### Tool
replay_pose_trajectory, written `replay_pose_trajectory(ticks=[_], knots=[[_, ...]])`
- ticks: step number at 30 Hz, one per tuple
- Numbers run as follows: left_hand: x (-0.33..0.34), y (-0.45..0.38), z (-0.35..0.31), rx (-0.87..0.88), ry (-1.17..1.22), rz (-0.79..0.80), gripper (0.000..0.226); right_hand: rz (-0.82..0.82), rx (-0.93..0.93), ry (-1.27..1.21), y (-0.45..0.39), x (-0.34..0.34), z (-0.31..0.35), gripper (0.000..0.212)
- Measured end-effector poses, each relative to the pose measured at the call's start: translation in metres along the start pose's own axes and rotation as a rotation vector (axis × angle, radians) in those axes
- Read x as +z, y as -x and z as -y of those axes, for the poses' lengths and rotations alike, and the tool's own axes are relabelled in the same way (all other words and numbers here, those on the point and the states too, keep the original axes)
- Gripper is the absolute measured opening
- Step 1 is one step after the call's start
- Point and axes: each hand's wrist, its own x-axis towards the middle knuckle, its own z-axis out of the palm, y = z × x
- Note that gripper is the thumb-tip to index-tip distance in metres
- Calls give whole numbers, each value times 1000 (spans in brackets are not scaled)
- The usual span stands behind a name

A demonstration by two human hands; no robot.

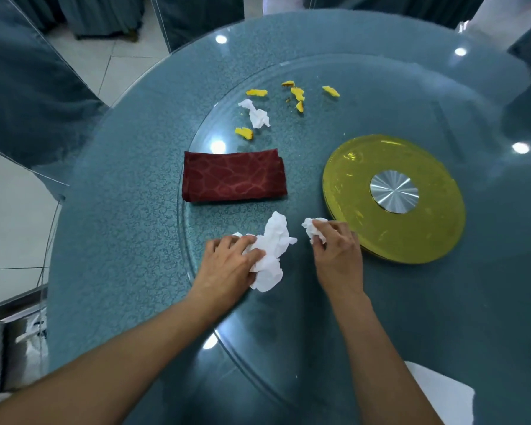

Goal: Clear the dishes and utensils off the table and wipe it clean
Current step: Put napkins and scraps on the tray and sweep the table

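My left hand (227,260) grips a large crumpled white tissue (273,250) on the glass turntable (288,302). My right hand (334,246) pinches a smaller crumpled white tissue (311,229) just to its right. A folded dark red cloth napkin (234,176) lies beyond both hands. Farther back sits a third crumpled tissue (256,113) among several yellow food scraps (298,93), one of them (244,132) nearer the napkin.
A yellow disc with a silver centre (393,197), the turntable's hub, lies right of my right hand. The round table carries a teal patterned cloth (120,225). Teal-covered chairs (28,87) stand at the left and back. A silver bin (13,348) is at lower left.
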Motion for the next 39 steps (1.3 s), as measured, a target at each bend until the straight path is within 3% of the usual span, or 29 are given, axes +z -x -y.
replay_pose_trajectory(ticks=[5,10,12,17,21,24,27,29,32,39], knots=[[1,12,-4,14,48,0,48,201,-18,-140,41,1,29,38],[-2,32,-21,16,155,40,81,311,113,-310,88,-8,50,34],[-2,36,-25,57,107,42,82,301,133,-330,98,-10,49,26],[-4,34,-33,39,70,130,55,154,126,-282,117,-19,34,25],[-5,36,-42,-1,76,162,49,-99,190,-23,153,-43,-5,31],[-6,43,-46,-1,67,143,46,-234,390,188,182,-65,-47,43],[-6,54,-45,-4,88,151,46,-198,726,310,208,-83,-92,60],[-5,62,-43,14,92,149,47,-137,822,312,217,-91,-109,64],[-7,72,-42,25,92,165,46,-69,789,314,213,-97,-113,60],[-17,93,-45,-2,146,213,44,-74,707,302,217,-96,-92,62]])
